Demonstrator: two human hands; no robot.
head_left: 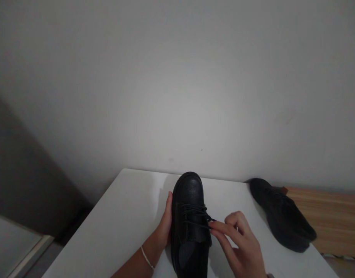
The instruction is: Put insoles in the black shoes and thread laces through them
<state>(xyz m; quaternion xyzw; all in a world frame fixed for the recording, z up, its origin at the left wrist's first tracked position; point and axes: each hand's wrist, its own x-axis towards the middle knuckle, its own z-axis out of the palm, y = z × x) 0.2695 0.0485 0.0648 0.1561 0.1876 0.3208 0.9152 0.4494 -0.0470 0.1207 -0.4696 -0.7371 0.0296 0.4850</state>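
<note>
A black leather shoe [190,191] points its toe toward the wall, its opening toward me. My left hand [165,224] grips the shoe's left side, the thumb tip showing beside the upper and the other fingers hidden. Thin dark laces [195,210] cross the front of the shoe. At its right edge, my right hand [238,241] pinches a lace between thumb and index finger near the eyelets. A second black shoe [281,216] lies to the right, apart from both hands.
The white tabletop [131,200] meets a plain grey wall [177,96] at the back. A wood-grain surface [333,220] lies beyond the second shoe. At the lower left is a pale panel [15,243] with a light edge.
</note>
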